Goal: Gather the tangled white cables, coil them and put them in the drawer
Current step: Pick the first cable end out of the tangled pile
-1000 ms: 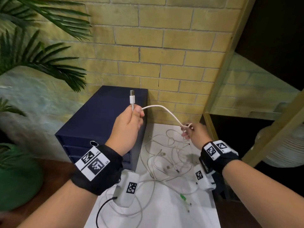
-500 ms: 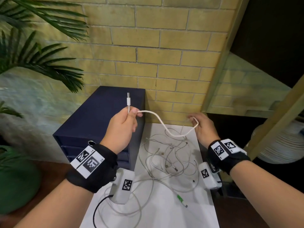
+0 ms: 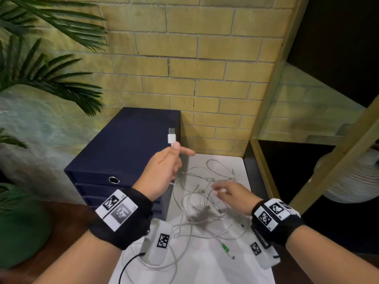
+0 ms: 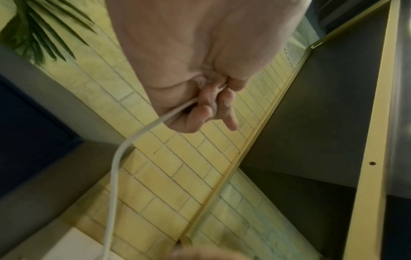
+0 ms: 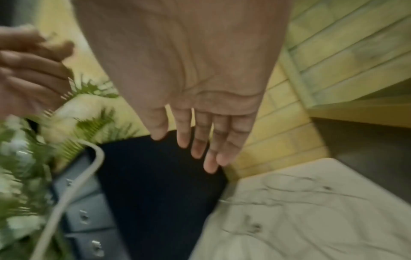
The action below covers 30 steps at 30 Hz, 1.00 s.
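Beside the closed drawer unit, the left hand pinched one white cable below its USB plug, starting a coil, while the right hand, fingers loose and empty, hovered over the tangle on the white table, likely needing next to fetch slack.

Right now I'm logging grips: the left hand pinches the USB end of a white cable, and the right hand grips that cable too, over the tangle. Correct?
Not quite. The right hand grips nothing: the right wrist view shows its fingers straight and empty. The left hand does pinch the cable by its USB end, and the right hangs over the tangle.
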Each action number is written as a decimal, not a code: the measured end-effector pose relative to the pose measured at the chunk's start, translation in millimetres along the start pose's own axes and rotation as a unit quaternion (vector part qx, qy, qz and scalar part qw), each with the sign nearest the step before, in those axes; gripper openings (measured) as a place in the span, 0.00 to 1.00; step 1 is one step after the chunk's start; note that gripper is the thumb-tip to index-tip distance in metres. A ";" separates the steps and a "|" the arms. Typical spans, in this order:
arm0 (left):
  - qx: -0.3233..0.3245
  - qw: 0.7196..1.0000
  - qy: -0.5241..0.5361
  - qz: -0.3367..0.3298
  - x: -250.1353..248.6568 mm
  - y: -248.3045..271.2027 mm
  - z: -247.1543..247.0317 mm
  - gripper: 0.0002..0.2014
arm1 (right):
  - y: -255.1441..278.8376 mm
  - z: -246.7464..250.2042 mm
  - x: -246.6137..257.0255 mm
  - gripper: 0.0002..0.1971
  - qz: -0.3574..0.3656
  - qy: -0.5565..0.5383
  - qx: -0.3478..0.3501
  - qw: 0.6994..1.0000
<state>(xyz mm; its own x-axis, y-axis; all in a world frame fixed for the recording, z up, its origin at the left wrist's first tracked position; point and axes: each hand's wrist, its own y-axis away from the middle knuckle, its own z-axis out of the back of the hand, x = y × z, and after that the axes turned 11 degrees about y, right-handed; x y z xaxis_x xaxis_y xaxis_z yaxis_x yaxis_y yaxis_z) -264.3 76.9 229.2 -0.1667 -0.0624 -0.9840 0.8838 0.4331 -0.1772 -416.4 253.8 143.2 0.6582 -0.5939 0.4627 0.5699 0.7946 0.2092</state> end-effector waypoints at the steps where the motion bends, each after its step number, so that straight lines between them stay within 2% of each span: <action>1: 0.011 1.000 0.011 0.001 0.7 0.7 -4.2 0.26 | -0.3 2.0 15.3 0.21 0.051 -0.031 -0.019 0.998; 4: 0.028 0.997 0.064 0.010 -0.6 1.6 -14.4 0.27 | -2.9 0.1 53.2 0.28 0.142 -0.028 -0.001 0.989; 6: 0.029 0.993 0.110 0.018 -3.2 2.8 -17.0 0.27 | -10.6 -8.6 61.3 0.20 0.151 0.008 0.013 0.988; 8: 0.022 0.990 0.139 0.019 -5.4 4.9 -15.1 0.26 | -15.8 -16.1 59.7 0.10 0.128 0.013 0.029 0.991; 12: -0.025 0.988 0.151 0.006 -5.8 8.1 5.1 0.23 | -17.0 -19.8 31.4 0.09 0.053 0.113 0.010 0.992; 14: -0.048 0.986 0.157 0.006 -5.8 8.4 19.7 0.22 | -16.9 -15.1 6.9 0.06 -0.016 0.161 0.005 0.987; 16: -0.063 0.985 0.160 0.010 -6.0 7.9 30.8 0.22 | -16.1 -11.6 -15.6 0.08 -0.075 0.189 0.004 0.979; 19: -0.068 0.987 0.142 0.031 -1.9 7.1 35.3 0.22 | -14.1 -17.4 -29.1 0.08 -0.090 0.202 0.018 0.975; 23: -0.046 0.992 0.068 0.091 10.2 9.1 30.9 0.21 | -6.8 -47.9 -21.9 0.17 -0.046 0.177 0.162 0.970; 25: -0.017 0.992 0.045 0.118 16.7 10.1 29.1 0.22 | -3.1 -63.1 -21.6 0.21 -0.034 0.160 0.207 0.964; 28: 0.016 0.990 0.002 0.141 26.6 12.3 28.3 0.22 | -3.5 -74.9 -26.5 0.36 -0.050 0.107 0.215 0.969; 30: 0.033 0.988 -0.037 0.149 35.3 14.1 29.1 0.22 | -8.8 -75.6 -28.1 0.38 -0.056 0.052 0.183 0.980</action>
<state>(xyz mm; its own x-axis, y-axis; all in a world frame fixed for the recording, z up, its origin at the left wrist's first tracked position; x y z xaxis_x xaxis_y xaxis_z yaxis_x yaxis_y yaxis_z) -245.0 54.6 191.5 0.1361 -0.0082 -0.9907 0.9157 0.3826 0.1227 -402.7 254.0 63.1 0.6593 -0.6739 0.3336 0.4389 0.7051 0.5569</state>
